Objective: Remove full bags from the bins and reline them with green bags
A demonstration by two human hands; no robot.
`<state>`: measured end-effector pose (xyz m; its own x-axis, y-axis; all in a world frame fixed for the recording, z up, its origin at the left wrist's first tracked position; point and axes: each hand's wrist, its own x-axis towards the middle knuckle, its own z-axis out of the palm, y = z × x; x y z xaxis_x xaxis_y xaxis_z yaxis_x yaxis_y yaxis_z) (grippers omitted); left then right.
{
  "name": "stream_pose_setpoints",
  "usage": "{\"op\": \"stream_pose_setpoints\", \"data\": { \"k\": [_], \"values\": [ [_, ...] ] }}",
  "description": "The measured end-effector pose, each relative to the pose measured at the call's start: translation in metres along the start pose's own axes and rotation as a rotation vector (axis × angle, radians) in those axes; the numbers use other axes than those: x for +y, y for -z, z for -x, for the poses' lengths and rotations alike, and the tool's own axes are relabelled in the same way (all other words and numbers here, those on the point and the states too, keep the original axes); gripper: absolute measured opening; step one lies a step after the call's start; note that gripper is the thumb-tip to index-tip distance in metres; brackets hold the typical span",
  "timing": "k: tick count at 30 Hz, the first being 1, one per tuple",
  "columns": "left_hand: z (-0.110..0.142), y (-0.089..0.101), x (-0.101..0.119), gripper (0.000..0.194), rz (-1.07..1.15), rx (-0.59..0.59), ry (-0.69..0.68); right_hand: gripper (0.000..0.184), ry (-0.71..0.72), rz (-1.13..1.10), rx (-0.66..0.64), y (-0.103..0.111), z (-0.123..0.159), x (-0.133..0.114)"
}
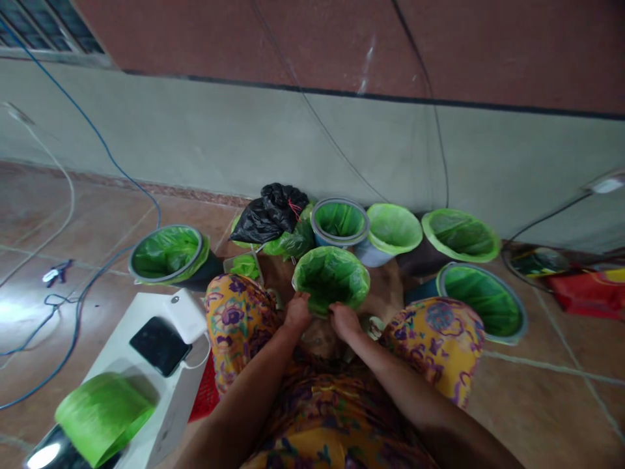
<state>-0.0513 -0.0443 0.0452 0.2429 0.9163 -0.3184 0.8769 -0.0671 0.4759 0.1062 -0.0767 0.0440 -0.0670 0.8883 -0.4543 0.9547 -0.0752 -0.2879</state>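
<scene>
Between my knees stands a small bin lined with a green plastic bag (336, 270), the bag folded out over its rim. My left hand (298, 311) pinches the bag at the near left of the rim. At the near right, my right hand (343, 320) has its fingers closed on the same bag edge. Just behind it are a grey-rimmed bin (364, 240) and a pale bin (375, 254), both with green liners. A black plastic bag (263, 218) with a red tie rests on green bags to the left.
More lined bins stand at the left (195, 238), far right (430, 251) and near right (522, 319). A white box (166, 423) at my left carries a phone (161, 345), a power bank (188, 316) and a green bag roll (105, 413). Blue cable (81, 312) crosses the floor.
</scene>
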Motion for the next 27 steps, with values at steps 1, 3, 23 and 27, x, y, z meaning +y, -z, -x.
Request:
{"op": "stream_pose_setpoints", "data": {
  "k": [1,3,23,27],
  "values": [
    [-0.002,-0.001,0.0,0.036,-0.005,-0.006,-0.013,0.029,0.003,-0.008,0.014,-0.001,-0.002,0.003],
    [-0.007,-0.001,-0.002,0.038,-0.033,-0.024,-0.037,0.028,-0.001,-0.025,0.042,-0.005,-0.004,0.008],
    [0.001,-0.005,0.009,0.03,-0.152,0.02,-0.107,0.038,0.067,0.065,-0.025,-0.017,0.003,-0.006],
    [0.014,-0.011,0.011,0.026,-0.211,-0.16,-0.244,0.039,0.052,0.057,-0.035,-0.021,-0.004,0.0]
  ]
}}
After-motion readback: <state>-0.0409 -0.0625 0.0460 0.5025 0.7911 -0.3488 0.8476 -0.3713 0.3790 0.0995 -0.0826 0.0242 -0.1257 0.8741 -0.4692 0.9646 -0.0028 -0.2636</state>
